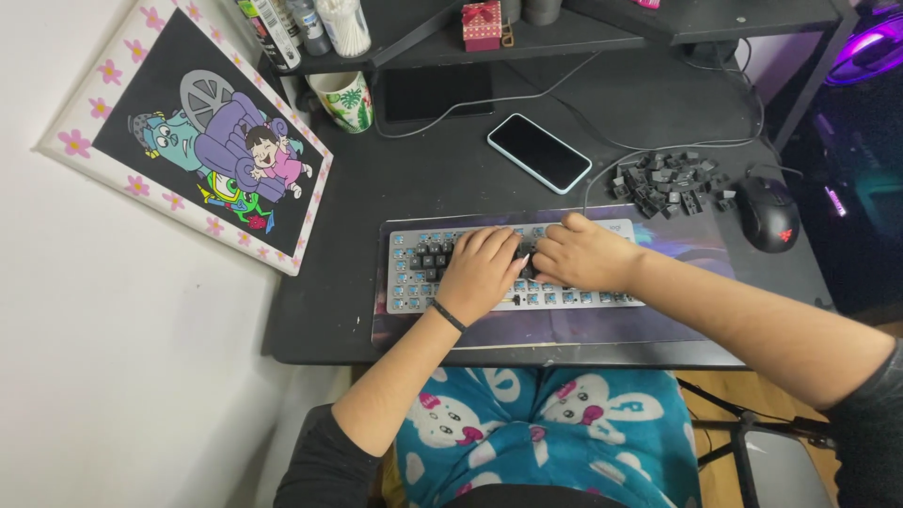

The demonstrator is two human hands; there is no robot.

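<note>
Blue pyjama trousers (546, 433) with white rabbits fill the bottom centre of the frame, nearest you, and your forearms reach up from there to the black desk (442, 160).

On that desk, at mid-frame, the mechanical keyboard (419, 273) lies on a purple desk mat (583, 325). Most of its plate is bare, with rows of light blue switches exposed along the left edge, the top row and the bottom row. Only a small cluster of dark keycaps (433, 257) sits fitted at centre left, so by this view the keyboard is at an early stage with most positions uncapped.

Your left hand (482, 273) rests palm down over the middle of the board, fingers curled loosely on the caps; whether it grips one you cannot tell. Your right hand (585, 254) lies just beside it, touching it, fingers bent down onto the board, and anything pinched beneath them is hidden.

Upper right of the keyboard, a pile of loose keycaps (670, 182) waits, well apart from both hands. A black mouse (768, 213) sits right of the pile, and a smartphone (539, 152) lies face up above the keyboard. A framed cartoon picture (202, 132) leans at the upper left.
</note>
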